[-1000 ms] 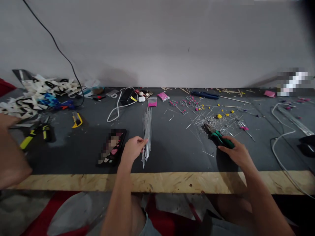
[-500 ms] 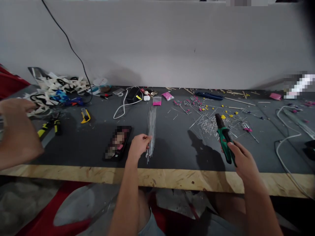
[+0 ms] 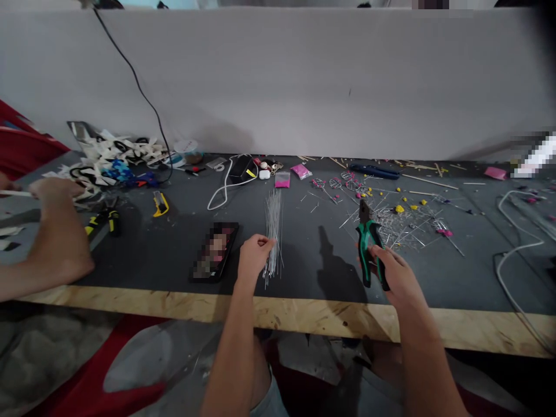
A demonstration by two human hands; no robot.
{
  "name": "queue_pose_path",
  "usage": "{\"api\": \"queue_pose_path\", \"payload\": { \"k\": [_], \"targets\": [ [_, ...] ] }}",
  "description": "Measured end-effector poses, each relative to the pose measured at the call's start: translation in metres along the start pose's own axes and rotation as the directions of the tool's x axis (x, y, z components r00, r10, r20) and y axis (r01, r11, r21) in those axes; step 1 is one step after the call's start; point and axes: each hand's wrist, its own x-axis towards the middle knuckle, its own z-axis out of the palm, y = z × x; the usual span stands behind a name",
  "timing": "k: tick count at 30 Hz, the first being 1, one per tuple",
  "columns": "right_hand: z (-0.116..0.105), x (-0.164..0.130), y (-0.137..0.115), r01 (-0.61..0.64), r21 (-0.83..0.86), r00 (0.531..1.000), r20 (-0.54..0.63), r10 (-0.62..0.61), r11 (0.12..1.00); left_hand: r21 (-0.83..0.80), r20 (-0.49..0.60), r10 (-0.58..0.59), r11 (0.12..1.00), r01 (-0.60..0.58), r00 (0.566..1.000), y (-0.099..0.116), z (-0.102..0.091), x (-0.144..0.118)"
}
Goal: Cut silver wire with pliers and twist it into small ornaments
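Note:
My left hand [image 3: 255,253] is closed in a pinch at the left edge of a bundle of thin metal wires [image 3: 273,217], its fingertips on wire; how many strands they grip is too fine to see. The bundle lies lengthwise, pointing away from me. My right hand [image 3: 397,272] holds green-and-black pliers [image 3: 366,231] above the table, jaws pointing away and handles spread apart. Beyond the pliers is a pile of loose cut wires [image 3: 393,229] with yellow lumps [image 3: 399,209]. Small wire frames with pink bits [image 3: 353,184] lie behind it.
A phone [image 3: 215,252] lies left of my left hand. Farther left are a yellow cutter [image 3: 160,204], yellow-black pliers [image 3: 113,221] and a co-worker's arm [image 3: 61,243]. Pink packets [image 3: 282,180] and a white cable [image 3: 220,191] lie behind the wires. Another cable [image 3: 499,272] crosses the right side.
My right hand has brought the pliers left, toward the bundle, and their handles show wider apart. My left hand stays at the wires. The view has shifted slightly; the co-worker's hand has moved.

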Motion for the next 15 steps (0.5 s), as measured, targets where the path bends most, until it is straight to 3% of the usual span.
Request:
{"api": "queue_pose_path", "payload": {
  "k": [10, 15],
  "targets": [
    [0.004, 0.004, 0.006, 0.017, -0.039, 0.999, 0.035, -0.016, 0.999, 0.226, -0.053, 0.075, 0.972, -0.061, 0.996, 0.014, 0.004, 0.008],
    [0.004, 0.001, 0.006, 0.014, -0.055, 0.999, 0.030, -0.013, 0.998, 0.303, 0.020, 0.101, 0.948, -0.103, 0.995, 0.020, 0.010, 0.015]
  ]
}}
